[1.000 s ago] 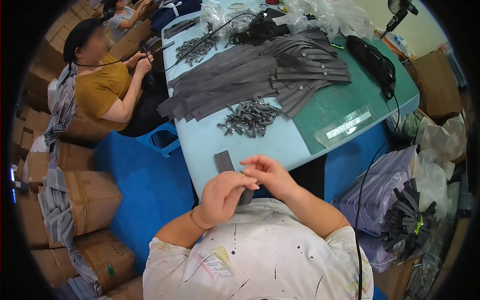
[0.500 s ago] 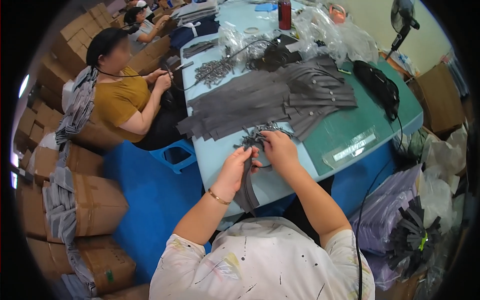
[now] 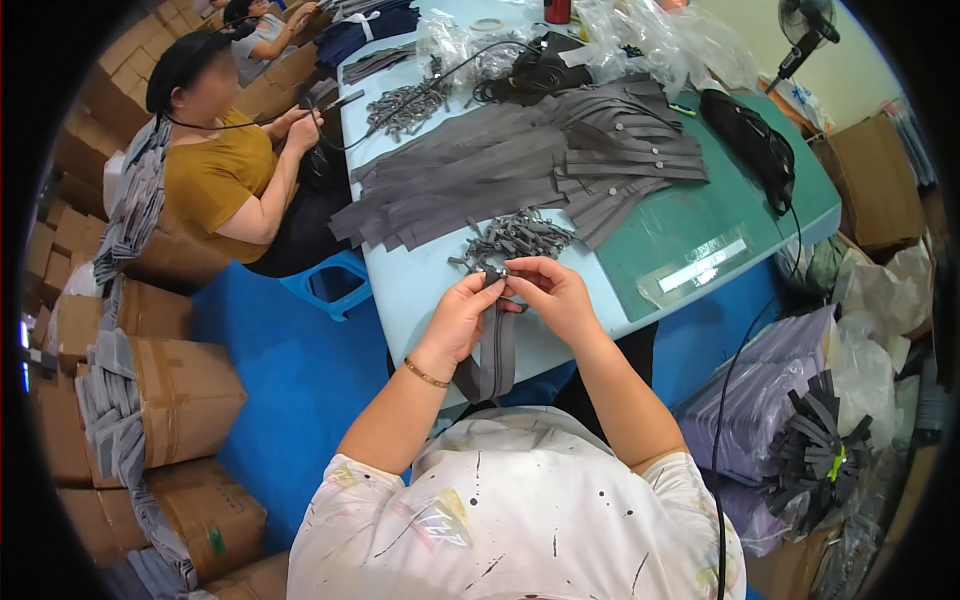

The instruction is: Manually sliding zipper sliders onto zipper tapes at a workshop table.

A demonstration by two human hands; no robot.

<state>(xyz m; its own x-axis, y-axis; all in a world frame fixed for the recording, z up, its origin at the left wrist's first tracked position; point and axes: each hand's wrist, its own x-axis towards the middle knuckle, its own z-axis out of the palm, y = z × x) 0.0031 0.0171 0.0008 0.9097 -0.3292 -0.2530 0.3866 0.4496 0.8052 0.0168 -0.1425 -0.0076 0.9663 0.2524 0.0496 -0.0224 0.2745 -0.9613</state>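
Note:
My left hand [image 3: 462, 315] is closed on a dark grey zipper [image 3: 497, 350], whose tape hangs in a bend below my fingers past the table edge. Opposite it, my right hand [image 3: 553, 298] pinches a small grey zipper slider [image 3: 502, 272] at the zipper's upper end. The fingertips of both hands meet there and partly hide the slider. Just beyond my hands lies a loose heap of zipper sliders [image 3: 520, 238] with grey pulls. Behind the heap, a wide layer of grey zippers [image 3: 470, 185] is spread over the table.
The light blue table [image 3: 400, 300] carries a green mat [image 3: 690, 255], a black pouch [image 3: 750, 150], a second slider heap [image 3: 405, 108] and clear plastic bags [image 3: 680, 45]. A co-worker [image 3: 215, 185] sits at the left on a blue stool [image 3: 335, 285]. Cardboard boxes [image 3: 190, 400] line the left; wrapped purple bundles [image 3: 750, 400] stand right.
My right hand has come back from the slider heap to my left hand, with a slider now at its fingertips. The whole view has shifted slightly.

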